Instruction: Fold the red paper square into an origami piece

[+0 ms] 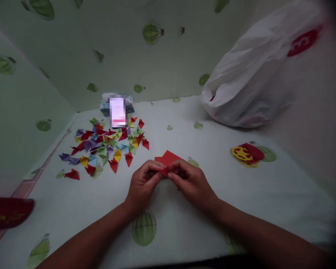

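Pinching a small folded red paper [164, 171] between thumbs and fingers, the left hand [141, 181] and right hand [196, 183] nearly meet above a pale patterned table [179, 220]. The piece sits right at the fingertips, at the left hand's 3 o'clock and the right hand's 9 o'clock, both grips closed on it. Just past the fingers, at 12 o'clock, lies flat red paper [170, 158]. Many-coloured folded paper birds [93, 144] spread at 10 o'clock, a phone [117, 108] stands at 11, and a white plastic bag [246, 86] slumps at 2.
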